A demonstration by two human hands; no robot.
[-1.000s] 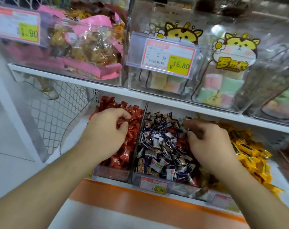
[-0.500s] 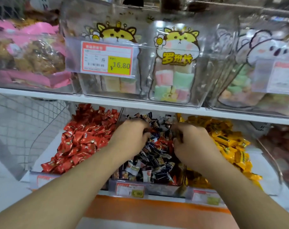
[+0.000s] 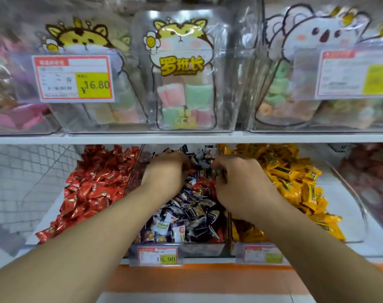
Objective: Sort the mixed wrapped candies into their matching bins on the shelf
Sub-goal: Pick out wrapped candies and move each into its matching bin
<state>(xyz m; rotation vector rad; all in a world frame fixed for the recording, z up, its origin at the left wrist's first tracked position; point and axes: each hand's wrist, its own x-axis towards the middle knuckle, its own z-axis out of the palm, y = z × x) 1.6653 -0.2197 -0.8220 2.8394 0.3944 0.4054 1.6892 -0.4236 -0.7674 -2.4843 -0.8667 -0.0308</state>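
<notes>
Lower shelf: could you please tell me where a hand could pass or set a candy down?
Bare white shelf shows right of the yellow wrapped candies, and a strip left of the red wrapped candies. The clear middle bin is crowded: dark wrapped candies heaped, with left hand and right hand in it.

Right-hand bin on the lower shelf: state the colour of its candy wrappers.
Yellow wrappers with dark labels, clearest in the head view.

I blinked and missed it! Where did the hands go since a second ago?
The left hand left the red candies and moved right into the middle bin of dark-wrapped candies, beside the right hand. The right hand stayed in that bin. Whether either picked anything up is hidden. The yellow candies look unchanged.
</notes>
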